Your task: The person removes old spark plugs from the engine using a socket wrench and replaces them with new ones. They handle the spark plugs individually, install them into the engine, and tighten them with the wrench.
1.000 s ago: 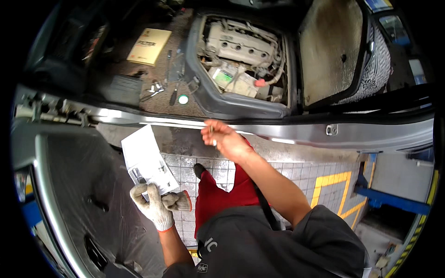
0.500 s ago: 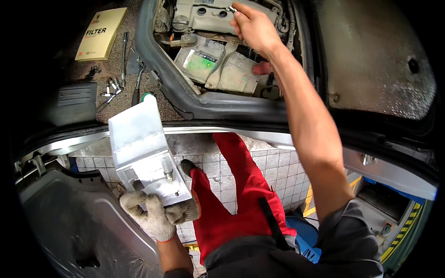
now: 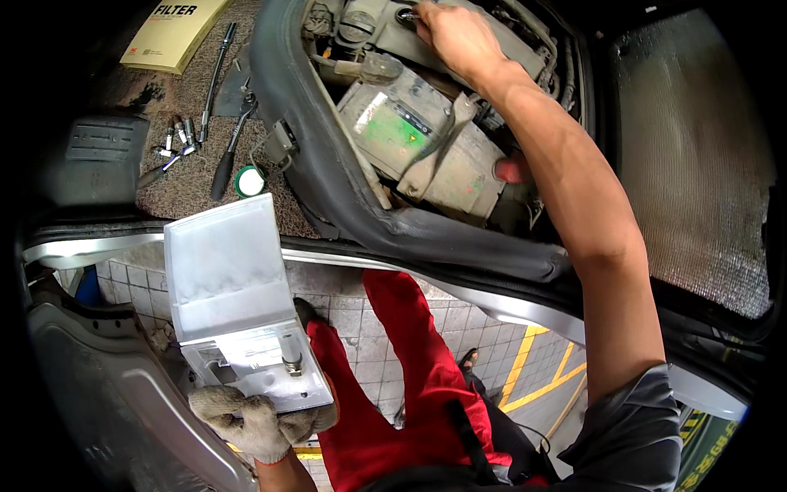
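My gloved left hand (image 3: pixel 254 422) grips an opened white plastic box (image 3: pixel 225 271) from its near end, with the lid folded back. Inside the box a cylindrical piece with a metal hex end (image 3: pixel 292 359) stands beside a small dark hole. My bare right hand (image 3: pixel 459 41) is at the engine cover (image 3: pixel 418 37), its fingertips pinched around a small metal piece at a round opening there. The fingers hide most of that piece. Below the right forearm lies a dusty battery (image 3: pixel 393 123) with a green label, crossed by a metal bracket (image 3: pixel 438 156).
On the carpet at left lie an extension bar (image 3: pixel 217 78), a ratchet (image 3: pixel 234 148), several sockets (image 3: pixel 179 135), a green-rimmed disc (image 3: pixel 249 182) and a yellow package (image 3: pixel 176 37). A black seal (image 3: pixel 328 164) borders the engine bay. Another person's foot (image 3: pixel 469 358) shows below.
My right hand has come down to the round opening with the small metal piece; before, it hovered over the cover. The view has shifted, and the green-rimmed disc now shows fully beyond the box.
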`<state>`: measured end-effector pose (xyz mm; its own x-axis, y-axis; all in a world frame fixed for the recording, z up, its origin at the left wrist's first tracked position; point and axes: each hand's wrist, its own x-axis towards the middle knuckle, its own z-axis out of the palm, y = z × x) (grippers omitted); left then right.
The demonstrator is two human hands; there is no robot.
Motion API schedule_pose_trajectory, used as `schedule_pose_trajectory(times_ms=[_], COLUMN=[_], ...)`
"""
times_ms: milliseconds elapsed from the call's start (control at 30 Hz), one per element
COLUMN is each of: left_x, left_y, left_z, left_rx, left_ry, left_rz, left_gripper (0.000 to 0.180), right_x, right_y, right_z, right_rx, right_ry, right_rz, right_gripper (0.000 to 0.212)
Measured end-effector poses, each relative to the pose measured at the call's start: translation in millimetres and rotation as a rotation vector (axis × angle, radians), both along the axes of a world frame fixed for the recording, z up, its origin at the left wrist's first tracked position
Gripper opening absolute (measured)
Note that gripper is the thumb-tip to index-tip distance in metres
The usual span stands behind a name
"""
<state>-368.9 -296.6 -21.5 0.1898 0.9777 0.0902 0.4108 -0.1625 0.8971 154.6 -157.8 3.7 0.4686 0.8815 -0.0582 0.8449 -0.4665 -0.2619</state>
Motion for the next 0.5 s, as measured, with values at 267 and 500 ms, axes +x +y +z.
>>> schedule_pose_trajectory(times_ms=[267,500], left_x=[23.5,12.8], left_y=[8.1,12.2], left_z=[9.7,2.5], left_rx=[-0.072,-0.085], left_ry=[0.015,0.045], left_rz=[0.128,0.058], left_gripper=[0.06,0.053], right_x=[34.7,36.5], right_y=[10.3,14.1], right_z=[-19.5,-22.2], right_rx=[-0.1,-0.081], right_ry=[-0.463,-0.5], right_rz=[0.284,0.354], right_gripper=[0.014,0.014])
